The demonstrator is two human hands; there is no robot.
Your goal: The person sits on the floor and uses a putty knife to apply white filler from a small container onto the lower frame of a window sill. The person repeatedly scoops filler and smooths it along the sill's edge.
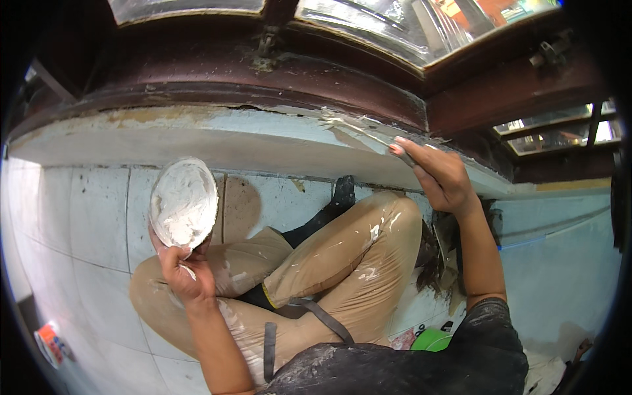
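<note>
My left hand (pixel 189 275) grips a shallow round dish (pixel 215 214) by its near edge, fingers curled underneath. White putty (pixel 183 214) covers the inside of the dish, thickest toward my hand. At the right, my right hand (pixel 442 176) is closed around a thin putty knife (pixel 376 138), with the forefinger stretched along it. The knife reaches leftward onto the pale ledge (pixel 250 124) below the window. By its tip lies a rough smear of white putty (pixel 336 120), close to the seam with the dark wooden frame (pixel 191 62).
My bent legs (pixel 349 257) in putty-spotted tan trousers rest on the tiled floor (pixel 99 217). An orange and white container (pixel 51 343) stands at far left. Something bright green (pixel 431 340) lies behind my right side. Metal window hardware (pixel 264 49) projects from the frame.
</note>
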